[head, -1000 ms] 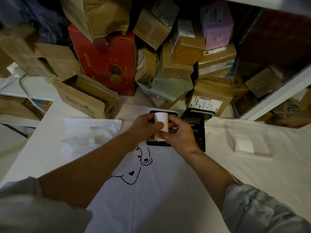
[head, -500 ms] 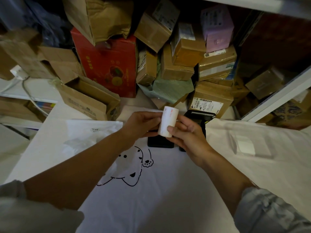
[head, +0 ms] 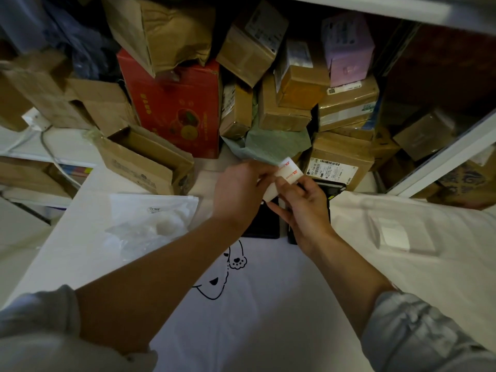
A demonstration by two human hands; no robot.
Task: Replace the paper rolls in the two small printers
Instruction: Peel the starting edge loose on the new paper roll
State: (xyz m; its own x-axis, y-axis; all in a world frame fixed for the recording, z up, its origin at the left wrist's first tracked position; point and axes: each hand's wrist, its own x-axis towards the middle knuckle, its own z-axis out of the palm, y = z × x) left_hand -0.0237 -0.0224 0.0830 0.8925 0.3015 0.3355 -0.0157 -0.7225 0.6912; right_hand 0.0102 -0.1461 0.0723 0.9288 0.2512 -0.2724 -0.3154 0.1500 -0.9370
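Note:
A white paper roll with red print is held tilted above the table, its top leaning to the right. My left hand grips its left side and my right hand pinches its lower right side. Two small black printers lie on the white cloth under my hands: the left printer is mostly hidden, and the right printer shows its raised lid behind my right hand.
A heap of cardboard boxes and a red carton rises just behind the printers. An open box and a clear plastic bag sit at the left. A small white packet lies at the right on the cloth.
Both hands have lifted the roll up and away from the printers and tipped it from upright to leaning right. The view has also tilted a little.

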